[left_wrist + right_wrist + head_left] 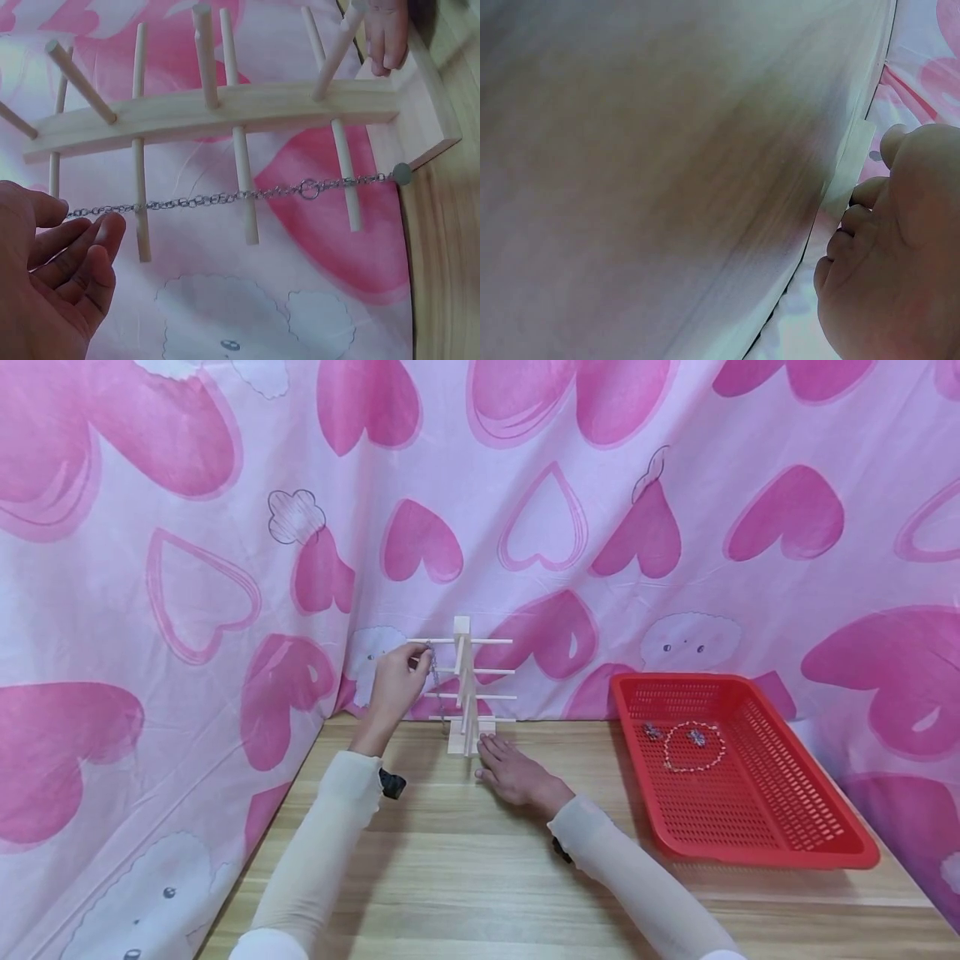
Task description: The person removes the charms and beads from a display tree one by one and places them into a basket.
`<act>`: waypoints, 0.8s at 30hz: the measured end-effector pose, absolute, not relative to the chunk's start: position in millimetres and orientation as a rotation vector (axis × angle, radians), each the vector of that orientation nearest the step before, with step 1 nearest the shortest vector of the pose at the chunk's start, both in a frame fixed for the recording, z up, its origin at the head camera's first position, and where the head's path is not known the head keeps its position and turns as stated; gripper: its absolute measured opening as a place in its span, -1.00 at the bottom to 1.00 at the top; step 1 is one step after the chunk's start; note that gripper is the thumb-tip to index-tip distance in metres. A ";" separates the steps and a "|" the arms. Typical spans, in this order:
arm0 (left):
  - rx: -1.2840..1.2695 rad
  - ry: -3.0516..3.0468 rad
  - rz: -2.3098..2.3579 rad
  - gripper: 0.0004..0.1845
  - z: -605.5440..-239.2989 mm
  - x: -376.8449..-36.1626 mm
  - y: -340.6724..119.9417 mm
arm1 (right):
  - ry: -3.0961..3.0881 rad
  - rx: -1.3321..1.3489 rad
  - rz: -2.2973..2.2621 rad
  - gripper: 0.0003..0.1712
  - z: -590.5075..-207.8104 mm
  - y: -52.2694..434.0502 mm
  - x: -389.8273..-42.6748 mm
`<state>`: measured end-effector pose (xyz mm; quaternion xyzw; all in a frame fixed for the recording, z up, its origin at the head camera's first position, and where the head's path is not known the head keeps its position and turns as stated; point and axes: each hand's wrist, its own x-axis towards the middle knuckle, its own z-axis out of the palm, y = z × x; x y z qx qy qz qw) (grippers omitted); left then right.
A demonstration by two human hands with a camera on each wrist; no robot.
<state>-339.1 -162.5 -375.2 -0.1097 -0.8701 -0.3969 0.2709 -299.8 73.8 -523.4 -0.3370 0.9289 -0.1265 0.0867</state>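
A pale wooden stand with several horizontal pegs stands at the back of the table. My left hand is raised beside its upper left pegs and pinches one end of a silver chain. In the left wrist view the chain stretches from my left hand across the pegs of the stand, and its far end carries a small grey bead. My right hand lies flat on the table, fingers straight, fingertips touching the stand's base. In the blurred right wrist view my right hand is beside that base.
A red plastic basket sits on the right of the wooden table. It holds a beaded loop and two small silver pieces. A pink heart-print cloth hangs behind and to the left.
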 end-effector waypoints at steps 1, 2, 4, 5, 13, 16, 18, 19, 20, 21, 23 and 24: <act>-0.296 -2.347 -1.073 -0.74 -375.3 -339.2 -160.9 | 2.767 -0.999 -0.376 -0.23 -523.2 73.9 -299.7; -0.295 -2.349 -1.073 -0.74 -375.4 -339.4 -159.6 | 2.767 -0.996 -0.375 -0.23 -523.2 74.0 -299.6; -0.285 -2.348 -1.071 -0.75 -376.0 -340.0 -157.4 | 2.763 -0.986 -0.365 -0.22 -523.6 74.2 -299.8; -0.276 -2.344 -1.067 -0.75 -376.3 -340.5 -156.5 | 2.763 -0.984 -0.364 -0.22 -523.7 74.4 -299.8; -0.222 -2.284 -1.071 -0.75 -375.5 -341.6 -153.8 | 2.768 -0.990 -0.343 -0.21 -524.1 75.0 -300.9; -0.218 -2.287 -1.072 -0.75 -375.5 -341.7 -153.7 | 2.765 -0.992 -0.355 -0.21 -523.2 75.1 -300.8; -0.220 -2.283 -1.075 -0.75 -375.6 -341.4 -153.9 | 2.763 -0.997 -0.361 -0.21 -523.2 75.0 -301.1; -0.221 -2.278 -1.074 -0.75 -376.0 -341.4 -154.1 | 2.762 -0.999 -0.363 -0.21 -523.0 75.1 -301.1; -0.220 -2.274 -1.072 -0.75 -376.3 -341.6 -154.4 | 2.760 -1.001 -0.366 -0.21 -523.0 75.2 -301.2; -0.219 -2.270 -1.070 -0.75 -376.6 -341.6 -154.7 | 2.759 -1.002 -0.366 -0.21 -522.9 75.3 -301.1; -0.216 -2.257 -1.069 -0.75 -377.2 -341.9 -155.8 | 2.759 -1.005 -0.368 -0.21 -523.0 75.4 -301.4; -0.213 -2.251 -1.068 -0.75 -377.7 -342.4 -156.6 | 2.758 -1.005 -0.369 -0.21 -523.2 75.6 -301.5</act>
